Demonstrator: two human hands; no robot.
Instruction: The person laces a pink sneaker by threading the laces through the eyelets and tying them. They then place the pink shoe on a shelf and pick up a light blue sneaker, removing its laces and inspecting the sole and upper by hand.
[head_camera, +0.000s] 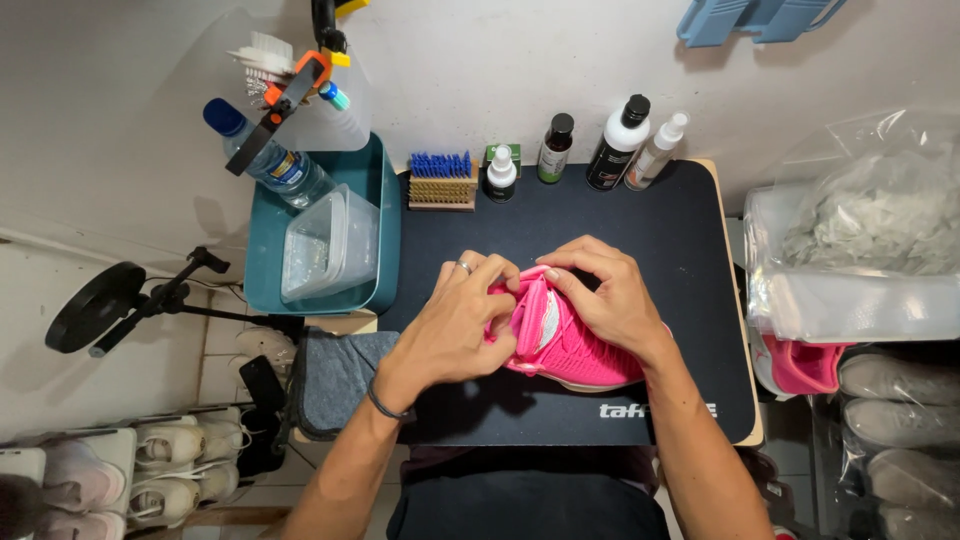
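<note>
Two bare hands are on one bright pink knitted sneaker with a white sole. The shoe lies on the black desk mat, in the middle of it and a bit to the near side. Its long way runs from the far left to the near right, so the open top points away and the sole edge sits near the right.

The left hand, with a ring and a dark wrist band, comes in from the left. Its fingers are curled shut on the pink edge at the shoe's open top. The right hand lies over the shoe from the right. Its fingertips pinch the same open top from the other side. Both hands are close together, almost touching, right above the shoe's opening. Neither hand is nearer; both hold on.

Far on the mat stand a blue and tan bristle brush and some small bottles. A teal plastic tub sits to the left. A grey cloth lies near the left edge.
</note>
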